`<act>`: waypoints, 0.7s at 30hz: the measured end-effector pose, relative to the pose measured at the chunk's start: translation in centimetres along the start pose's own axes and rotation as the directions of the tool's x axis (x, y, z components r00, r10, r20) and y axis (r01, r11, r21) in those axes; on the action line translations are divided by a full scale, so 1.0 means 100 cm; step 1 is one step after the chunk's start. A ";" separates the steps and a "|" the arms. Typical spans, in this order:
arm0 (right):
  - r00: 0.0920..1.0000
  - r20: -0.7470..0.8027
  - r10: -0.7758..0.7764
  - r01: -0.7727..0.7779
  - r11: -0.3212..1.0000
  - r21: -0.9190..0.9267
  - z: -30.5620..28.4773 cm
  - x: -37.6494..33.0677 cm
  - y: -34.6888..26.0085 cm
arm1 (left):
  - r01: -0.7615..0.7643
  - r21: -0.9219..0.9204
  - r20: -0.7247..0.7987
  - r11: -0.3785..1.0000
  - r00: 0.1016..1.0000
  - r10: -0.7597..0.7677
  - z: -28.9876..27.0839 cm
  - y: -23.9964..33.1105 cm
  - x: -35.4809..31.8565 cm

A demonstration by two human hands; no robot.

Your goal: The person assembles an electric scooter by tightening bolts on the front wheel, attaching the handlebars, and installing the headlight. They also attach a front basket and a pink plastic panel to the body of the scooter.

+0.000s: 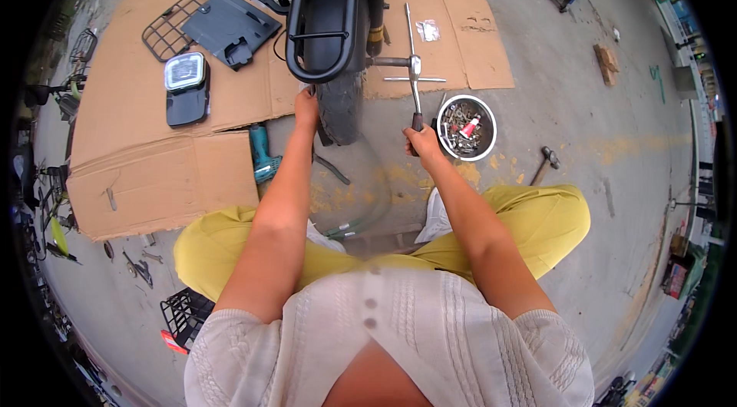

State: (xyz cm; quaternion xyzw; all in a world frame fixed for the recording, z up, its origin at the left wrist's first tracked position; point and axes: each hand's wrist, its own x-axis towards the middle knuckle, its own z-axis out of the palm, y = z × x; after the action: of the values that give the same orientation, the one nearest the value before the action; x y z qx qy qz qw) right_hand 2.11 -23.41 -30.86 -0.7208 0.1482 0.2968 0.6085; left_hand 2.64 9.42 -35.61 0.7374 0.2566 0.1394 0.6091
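My right hand [422, 143] is closed round the dark grip of a ratchet wrench [416, 92]. The wrench stands away from me, its head joined to a socket piece [390, 61] that reaches to the right side of the wheel, by the fork leg [375, 4]. At the left side of the black tyre [339, 107] is my left hand [305, 109], its fingers mostly hidden beside the wheel. A black tube guard [321, 78] curves over the tyre. On the cardboard near the wrench lies a thin metal bar [430, 80].
Right of the wrench, a round metal bowl [491, 130] holds small hardware and a red-white tube. A hammer [546, 165] lies nearby. Cardboard [153, 184] at left carries a headlamp [186, 73] and a dark panel [230, 23]; a teal power drill [264, 157] lies at its edge.
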 end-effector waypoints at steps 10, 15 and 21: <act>0.980 -0.147 -0.131 0.147 0.984 0.105 0.019 0.026 0.025 | -0.023 0.361 0.012 0.932 1.000 0.020 -0.024 0.032 -0.005; 0.941 -0.291 -0.173 0.223 0.964 0.146 0.026 0.024 0.038 | 0.242 -0.720 0.074 0.651 0.959 -0.275 0.025 0.037 -0.047; 0.965 -0.220 -0.142 0.192 0.955 0.225 0.012 0.020 0.032 | 0.300 -0.622 -0.153 0.723 0.859 -0.488 0.010 0.036 -0.065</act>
State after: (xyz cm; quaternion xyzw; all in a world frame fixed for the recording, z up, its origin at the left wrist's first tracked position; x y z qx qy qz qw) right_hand 1.54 -22.65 -34.69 -0.6766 0.1828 0.1492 0.6975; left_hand -1.43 4.54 -31.63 0.4133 0.4455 0.1887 0.7714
